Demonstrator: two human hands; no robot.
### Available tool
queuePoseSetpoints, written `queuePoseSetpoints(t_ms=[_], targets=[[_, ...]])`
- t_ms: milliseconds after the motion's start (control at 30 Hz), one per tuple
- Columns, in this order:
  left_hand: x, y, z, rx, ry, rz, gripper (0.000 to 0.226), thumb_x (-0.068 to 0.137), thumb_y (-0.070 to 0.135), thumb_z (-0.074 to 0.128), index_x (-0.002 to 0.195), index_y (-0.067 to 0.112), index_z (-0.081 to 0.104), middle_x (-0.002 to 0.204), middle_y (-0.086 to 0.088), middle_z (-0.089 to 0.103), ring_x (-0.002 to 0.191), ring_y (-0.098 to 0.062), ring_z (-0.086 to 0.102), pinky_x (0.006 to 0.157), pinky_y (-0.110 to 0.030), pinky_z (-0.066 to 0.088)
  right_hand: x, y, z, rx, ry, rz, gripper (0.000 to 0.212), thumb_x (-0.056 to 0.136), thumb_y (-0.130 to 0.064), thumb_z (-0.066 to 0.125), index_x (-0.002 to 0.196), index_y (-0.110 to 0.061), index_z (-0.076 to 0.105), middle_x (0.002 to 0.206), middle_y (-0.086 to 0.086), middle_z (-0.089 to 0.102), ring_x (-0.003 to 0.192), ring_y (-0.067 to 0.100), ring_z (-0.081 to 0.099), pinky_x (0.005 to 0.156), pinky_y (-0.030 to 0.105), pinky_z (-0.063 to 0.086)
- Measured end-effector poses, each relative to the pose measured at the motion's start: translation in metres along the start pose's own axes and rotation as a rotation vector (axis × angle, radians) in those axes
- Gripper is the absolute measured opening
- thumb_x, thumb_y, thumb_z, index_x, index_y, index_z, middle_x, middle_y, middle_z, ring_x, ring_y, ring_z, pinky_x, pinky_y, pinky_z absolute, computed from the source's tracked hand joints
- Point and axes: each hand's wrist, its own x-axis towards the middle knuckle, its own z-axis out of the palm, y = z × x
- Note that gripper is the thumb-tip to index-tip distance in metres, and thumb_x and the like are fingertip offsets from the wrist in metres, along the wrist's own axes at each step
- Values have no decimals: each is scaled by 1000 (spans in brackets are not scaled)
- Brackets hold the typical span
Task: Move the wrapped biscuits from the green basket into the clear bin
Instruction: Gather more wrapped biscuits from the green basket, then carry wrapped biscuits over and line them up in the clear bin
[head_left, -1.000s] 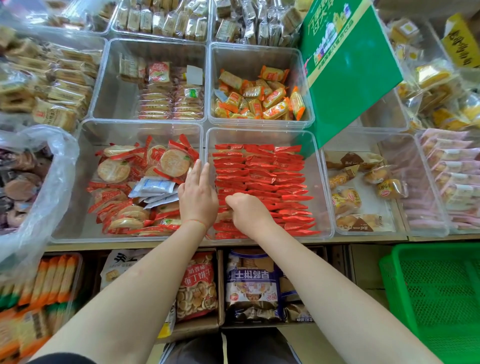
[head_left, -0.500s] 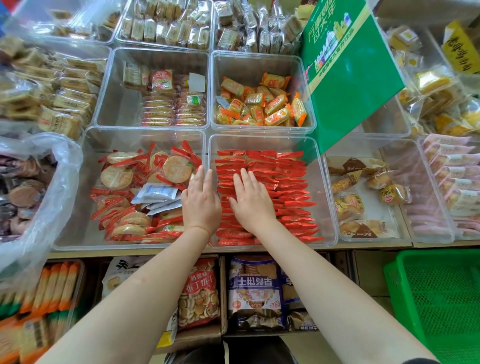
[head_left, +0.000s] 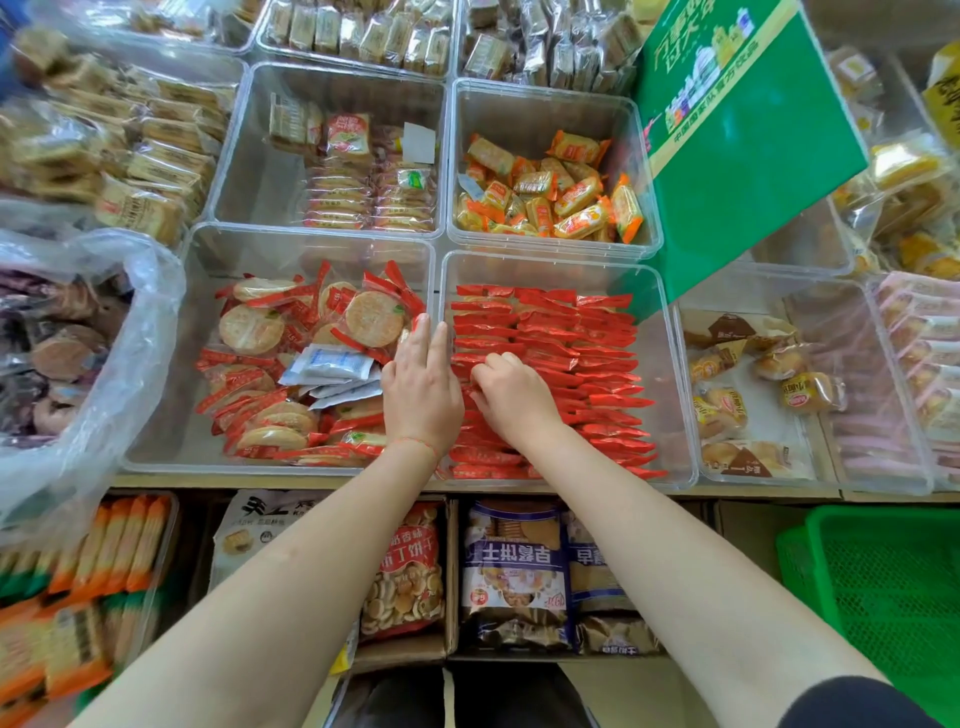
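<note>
- My right hand (head_left: 511, 397) lies on the rows of red-wrapped round biscuits (head_left: 571, 358), fingers curled and pinching the edge of one wrapper.
- My left hand (head_left: 422, 382) rests flat, fingers straight, over the wall between two bins, holding nothing.
- Those biscuits stand packed on edge in the clear rectangular plastic bin (head_left: 670, 374) in front of me.
- The green mesh plastic basket (head_left: 883, 587) sits low at my right, well apart from the bin.
- The neighbouring clear bin (head_left: 208, 260) to the left holds loose biscuits of the same kind.
</note>
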Motion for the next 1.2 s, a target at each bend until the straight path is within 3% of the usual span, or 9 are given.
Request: queuePoseSetpoints(t_ms=[200, 333, 567, 667, 733, 800, 867, 967, 1200], targets=[[0, 1, 0, -10, 6, -1, 57, 97, 19, 36, 153, 19, 26, 162, -4, 18, 149, -22, 17, 112, -44, 24, 6, -1, -6, 51, -74, 149, 13, 90, 4, 48, 93, -9, 49, 88, 7, 45, 81, 33, 59, 60, 37, 35], [1, 2, 0, -16, 9, -12, 56, 97, 18, 37, 153, 19, 27, 162, -4, 18, 149, -21, 18, 112, -42, 23, 14, -10, -11, 204, 60, 123, 12, 88, 4, 51, 85, -9, 51, 82, 5, 46, 69, 29, 52, 57, 31, 29], [0, 2, 0, -25, 0, -10, 57, 97, 18, 36, 153, 19, 27, 162, -3, 18, 149, -21, 18, 113, -44, 24, 11, -2, 3, 234, -61, 125, 20, 93, -3, 48, 104, -4, 65, 104, 11, 64, 93, 31, 62, 74, 37, 50], [0, 3, -1, -35, -3, -16, 56, 97, 18, 36, 153, 19, 28, 162, -3, 18, 149, -20, 17, 113, -43, 24, 13, 0, -4, 182, 126, 123, 21, 93, -9, 48, 102, -7, 68, 98, 7, 66, 85, 29, 64, 64, 37, 52], [0, 3, -2, -34, -2, -19, 57, 97, 18, 37, 153, 18, 27, 162, -4, 18, 149, -20, 16, 114, -43, 23, 14, 3, -3, 116, 298, 126, 27, 91, -8, 52, 114, -5, 66, 112, 12, 65, 98, 32, 64, 72, 40, 53], [0, 4, -3, -30, -7, -18, 57, 97, 19, 37, 153, 18, 27, 162, -4, 17, 149, -20, 15, 114, -43, 23, 15, 3, 6, 95, 186, 161, 47, 99, -21, 45, 143, -4, 44, 149, 17, 42, 137, 33, 41, 106, 45, 40], [-1, 5, -4, -26, -6, -16, 57, 97, 19, 38, 153, 18, 26, 163, -3, 16, 149, -20, 15, 115, -42, 22, 15, 1, 22, 99, -56, 159, 62, 104, -42, 27, 157, -11, 13, 164, 9, 7, 151, 25, 4, 122, 43, 9], [0, 4, -4, -39, 3, -20, 58, 97, 19, 38, 153, 19, 26, 163, -3, 16, 149, -19, 15, 115, -42, 22, 21, 4, 41, 62, -140, 128, 68, 101, -53, 9, 157, -16, -2, 165, 3, -8, 151, 18, -11, 122, 42, -5], [1, 4, -4, -15, 4, -13, 59, 96, 18, 39, 154, 18, 25, 163, -3, 15, 150, -19, 13, 115, -42, 22, 19, -1, 44, -27, -182, 114, 66, 102, -48, 10, 156, -13, -8, 164, 4, -14, 150, 20, -15, 121, 45, -9]])
